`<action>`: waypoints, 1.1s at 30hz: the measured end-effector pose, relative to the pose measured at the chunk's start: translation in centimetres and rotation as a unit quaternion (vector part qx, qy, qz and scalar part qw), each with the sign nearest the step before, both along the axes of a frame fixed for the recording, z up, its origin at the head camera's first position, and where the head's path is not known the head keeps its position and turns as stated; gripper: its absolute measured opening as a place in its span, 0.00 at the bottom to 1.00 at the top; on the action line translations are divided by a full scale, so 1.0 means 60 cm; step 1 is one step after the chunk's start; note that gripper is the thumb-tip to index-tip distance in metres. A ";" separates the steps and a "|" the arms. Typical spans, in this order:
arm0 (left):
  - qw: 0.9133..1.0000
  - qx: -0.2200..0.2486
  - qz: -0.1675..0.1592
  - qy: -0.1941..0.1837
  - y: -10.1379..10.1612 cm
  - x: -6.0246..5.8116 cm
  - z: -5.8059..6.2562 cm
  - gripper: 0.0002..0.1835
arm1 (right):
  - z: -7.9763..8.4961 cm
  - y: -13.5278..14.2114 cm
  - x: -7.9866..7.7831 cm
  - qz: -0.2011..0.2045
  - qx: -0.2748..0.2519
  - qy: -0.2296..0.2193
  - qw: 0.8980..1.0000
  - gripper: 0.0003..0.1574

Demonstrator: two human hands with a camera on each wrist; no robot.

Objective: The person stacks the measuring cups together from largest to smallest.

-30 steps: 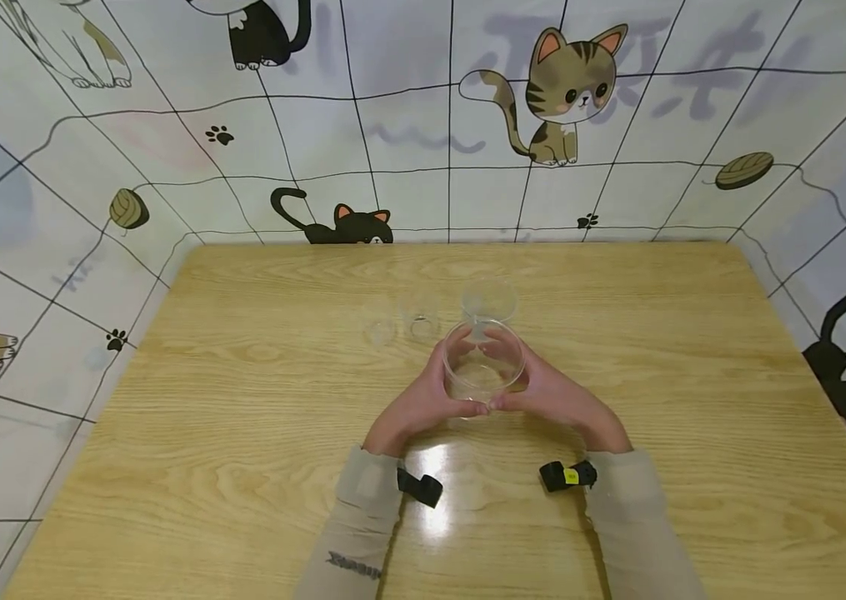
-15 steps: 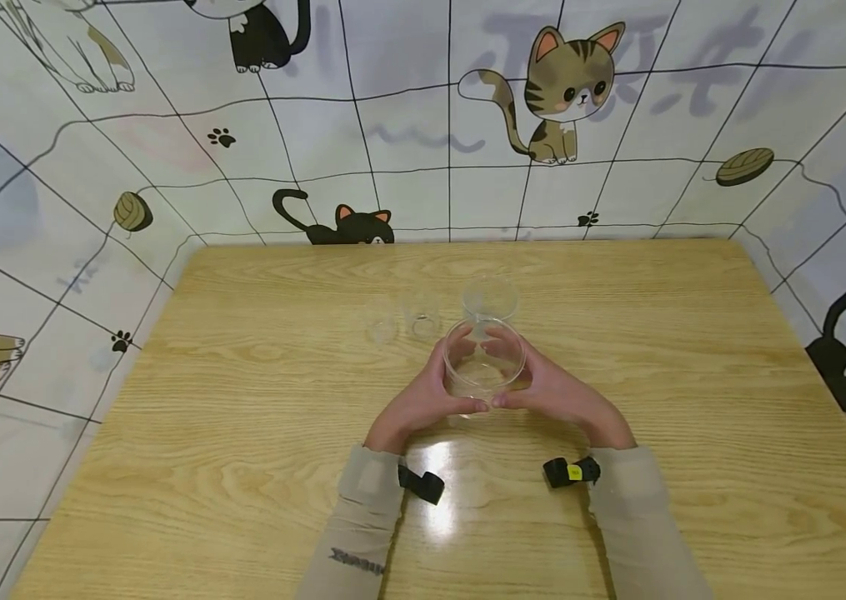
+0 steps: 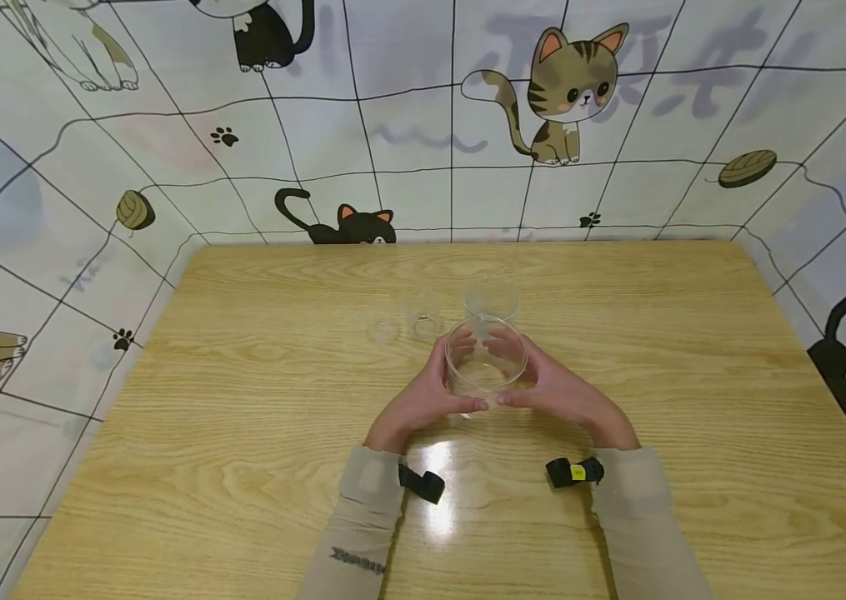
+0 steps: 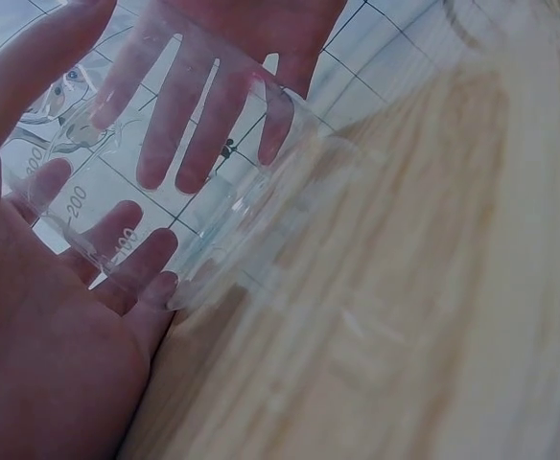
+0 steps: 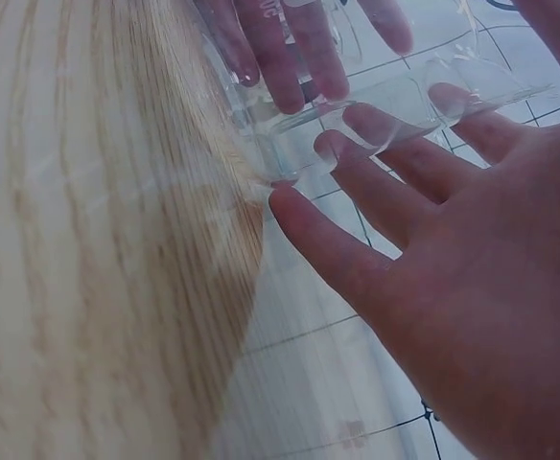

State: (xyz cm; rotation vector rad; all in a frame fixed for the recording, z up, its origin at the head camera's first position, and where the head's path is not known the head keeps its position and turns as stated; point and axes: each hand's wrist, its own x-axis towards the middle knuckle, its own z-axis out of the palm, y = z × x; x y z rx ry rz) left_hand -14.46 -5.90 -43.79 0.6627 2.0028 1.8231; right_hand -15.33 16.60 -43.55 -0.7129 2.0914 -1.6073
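A large clear glass beaker (image 3: 486,379), with printed marks reading 100, 200 and 300 in the left wrist view, stands upright at the middle of the table. My left hand (image 3: 423,395) cups its left side, fingers curved along the far wall and thumb at the near side. On the opposite side my right hand (image 3: 559,392) curves round the glass the same way. A small gap separates the two thumb tips. In the right wrist view, my right fingertips (image 5: 333,144) lie against the beaker's wall. The beaker holds no visible contents.
Just behind the beaker is another clear glass vessel (image 3: 492,297). Two smaller clear glass vessels (image 3: 423,317) stand to its left, faint against the wood. The wooden table (image 3: 242,417) meets a cat-patterned backdrop (image 3: 407,133) at the back and both sides.
The thumb tips, nearly touching earlier, have parted slightly as the right hand shifted a little to the right. The beaker stays in almost the same spot.
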 end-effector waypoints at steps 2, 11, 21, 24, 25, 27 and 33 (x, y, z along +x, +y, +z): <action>1.000 0.004 0.000 -0.001 0.000 0.000 -0.001 0.52 | 0.000 0.001 0.000 0.001 -0.001 0.001 1.000 0.52; 1.000 0.022 -0.005 -0.014 -0.002 -0.001 -0.004 0.48 | 0.003 0.006 0.002 -0.007 0.011 -0.013 1.000 0.50; 0.999 0.026 -0.002 -0.022 -0.003 -0.002 0.000 0.47 | 0.004 0.010 0.004 -0.014 0.010 -0.046 0.999 0.46; 0.999 0.022 -0.001 -0.034 -0.005 -0.003 0.002 0.47 | 0.004 0.011 0.003 -0.011 0.006 -0.047 0.999 0.45; 0.999 0.021 0.001 -0.034 -0.005 -0.005 -0.004 0.47 | 0.004 0.011 0.003 -0.010 0.005 -0.047 0.999 0.45; 0.999 0.016 0.001 -0.040 -0.005 -0.005 -0.003 0.46 | 0.005 0.012 0.003 -0.007 0.002 -0.044 0.999 0.44; 0.999 0.015 0.001 -0.047 -0.006 -0.008 -0.006 0.46 | 0.006 0.013 0.003 -0.003 0.002 -0.038 0.999 0.43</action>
